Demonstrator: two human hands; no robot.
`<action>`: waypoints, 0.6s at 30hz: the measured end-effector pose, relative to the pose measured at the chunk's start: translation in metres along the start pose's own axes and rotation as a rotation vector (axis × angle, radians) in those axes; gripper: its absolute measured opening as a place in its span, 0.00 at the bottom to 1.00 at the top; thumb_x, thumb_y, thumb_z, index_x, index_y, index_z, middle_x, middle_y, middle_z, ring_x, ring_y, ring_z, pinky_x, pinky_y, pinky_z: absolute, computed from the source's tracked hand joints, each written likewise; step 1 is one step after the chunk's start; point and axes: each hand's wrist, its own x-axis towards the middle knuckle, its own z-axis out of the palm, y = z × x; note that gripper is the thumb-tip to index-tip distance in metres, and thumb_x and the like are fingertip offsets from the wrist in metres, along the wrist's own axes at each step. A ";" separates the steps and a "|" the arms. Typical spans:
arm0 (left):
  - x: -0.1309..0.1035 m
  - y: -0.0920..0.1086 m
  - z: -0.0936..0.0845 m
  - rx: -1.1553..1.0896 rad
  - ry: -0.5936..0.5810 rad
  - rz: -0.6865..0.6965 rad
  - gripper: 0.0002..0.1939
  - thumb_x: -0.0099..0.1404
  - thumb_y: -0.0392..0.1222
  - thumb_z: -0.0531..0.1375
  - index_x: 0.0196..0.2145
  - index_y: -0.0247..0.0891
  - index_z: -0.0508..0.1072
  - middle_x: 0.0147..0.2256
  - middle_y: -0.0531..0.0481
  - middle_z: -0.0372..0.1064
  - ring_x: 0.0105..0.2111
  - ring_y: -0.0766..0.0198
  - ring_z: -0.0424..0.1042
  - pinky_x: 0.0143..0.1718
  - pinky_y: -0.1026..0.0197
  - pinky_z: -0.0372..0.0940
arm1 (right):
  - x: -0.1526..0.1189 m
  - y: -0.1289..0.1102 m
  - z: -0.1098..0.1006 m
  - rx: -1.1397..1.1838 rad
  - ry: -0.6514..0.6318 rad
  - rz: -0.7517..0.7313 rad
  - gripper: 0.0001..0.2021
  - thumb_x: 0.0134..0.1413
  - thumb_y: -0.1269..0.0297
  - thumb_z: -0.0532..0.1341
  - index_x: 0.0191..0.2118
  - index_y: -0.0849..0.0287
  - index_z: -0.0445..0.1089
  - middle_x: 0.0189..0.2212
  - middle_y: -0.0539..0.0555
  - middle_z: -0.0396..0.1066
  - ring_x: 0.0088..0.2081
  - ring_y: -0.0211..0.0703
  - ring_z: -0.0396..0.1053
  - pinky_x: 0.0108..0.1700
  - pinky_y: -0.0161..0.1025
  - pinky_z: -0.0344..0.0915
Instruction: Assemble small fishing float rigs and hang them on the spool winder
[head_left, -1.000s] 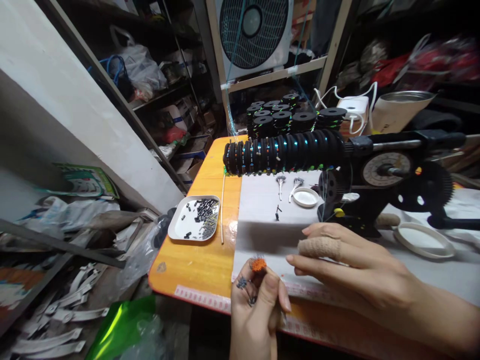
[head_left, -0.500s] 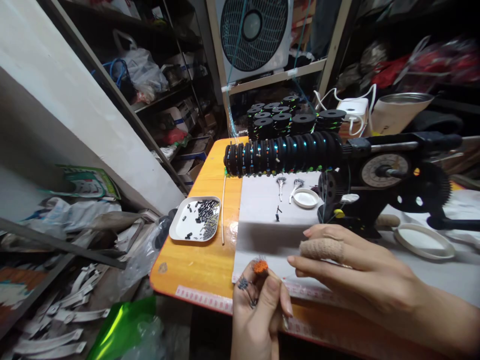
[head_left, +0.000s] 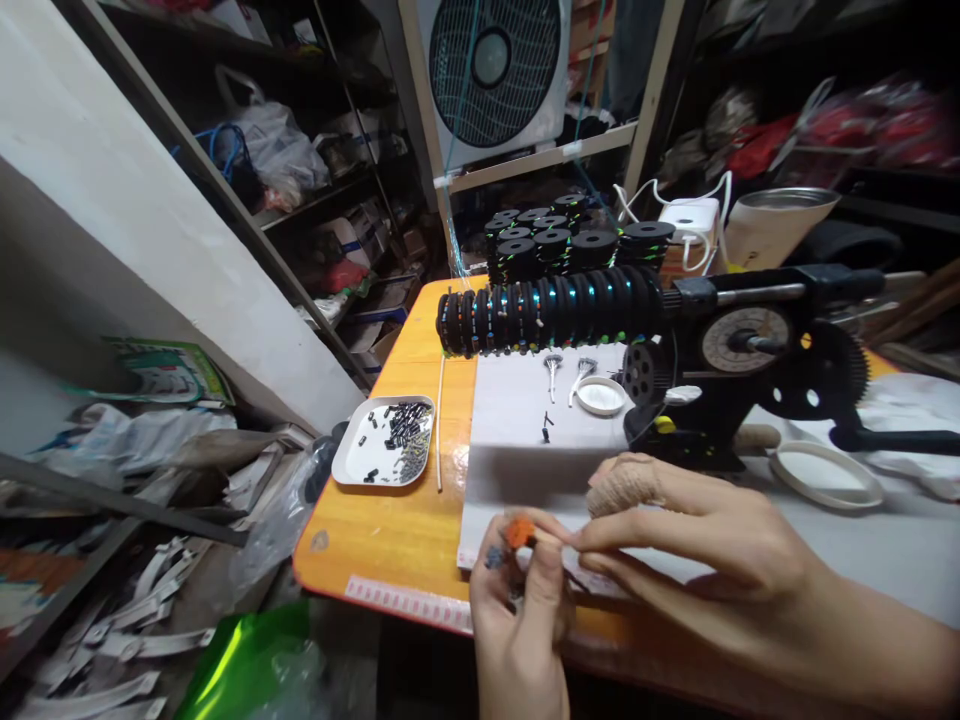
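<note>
At the front edge of the table my left hand (head_left: 525, 610) is closed around a small bundle with an orange head (head_left: 519, 532); a grey-blue tuft (head_left: 493, 557) pokes out between its fingers. Beside it on the right, my right hand (head_left: 697, 540) has thumb and index fingertip pinched together, touching or nearly touching the left fingertips. Whatever lies in that pinch is too small to make out. A beige wrap (head_left: 624, 486) covers one right finger. Beyond the hands, two white-stemmed bundles (head_left: 553, 378) and a small dark piece (head_left: 546, 434) rest on the white sheet (head_left: 517, 440).
A black machine with a ringed roller (head_left: 555, 310) spans the table's middle and right. A white tray (head_left: 346, 455) of small dark parts sits left, beside a thin rod (head_left: 440, 430). Round lids (head_left: 600, 396), black spools (head_left: 592, 245) and a fan (head_left: 491, 60) are farther back.
My right hand's fingertips have come together and moved to the left hand's fingertips. The left hand has turned slightly with the orange-headed bundle. The whole view has shifted a little.
</note>
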 end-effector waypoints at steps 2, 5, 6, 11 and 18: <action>-0.001 -0.002 0.005 -0.067 0.014 0.089 0.14 0.56 0.50 0.69 0.30 0.38 0.72 0.19 0.60 0.58 0.15 0.81 0.39 0.18 0.72 0.40 | 0.000 -0.005 0.001 0.019 -0.034 0.030 0.09 0.54 0.76 0.63 0.41 0.60 0.68 0.35 0.54 0.66 0.37 0.38 0.65 0.36 0.34 0.66; -0.001 0.002 0.007 -0.164 0.019 0.249 0.17 0.57 0.50 0.68 0.23 0.38 0.66 0.22 0.60 0.62 0.15 0.79 0.38 0.16 0.71 0.40 | 0.000 -0.008 0.000 0.000 -0.043 0.025 0.09 0.54 0.76 0.63 0.40 0.60 0.65 0.37 0.55 0.65 0.39 0.40 0.65 0.40 0.35 0.66; 0.000 0.007 0.004 -0.164 0.026 0.318 0.18 0.58 0.50 0.67 0.23 0.38 0.65 0.21 0.61 0.61 0.14 0.79 0.38 0.15 0.71 0.41 | 0.001 -0.008 -0.001 -0.030 -0.016 0.011 0.09 0.55 0.78 0.61 0.40 0.60 0.65 0.38 0.56 0.66 0.41 0.40 0.66 0.42 0.35 0.66; 0.017 0.053 -0.053 0.424 0.234 0.587 0.13 0.60 0.49 0.65 0.27 0.40 0.69 0.23 0.56 0.67 0.21 0.72 0.64 0.22 0.72 0.58 | 0.005 0.001 -0.005 -0.182 0.106 -0.046 0.11 0.57 0.82 0.56 0.43 0.62 0.66 0.39 0.57 0.66 0.42 0.38 0.66 0.45 0.34 0.65; 0.045 0.096 -0.119 1.691 0.116 0.346 0.09 0.64 0.46 0.56 0.39 0.43 0.74 0.43 0.45 0.72 0.38 0.49 0.72 0.41 0.48 0.64 | 0.020 -0.003 -0.005 -0.096 0.056 0.044 0.06 0.59 0.77 0.57 0.38 0.61 0.68 0.32 0.53 0.64 0.34 0.38 0.63 0.36 0.35 0.62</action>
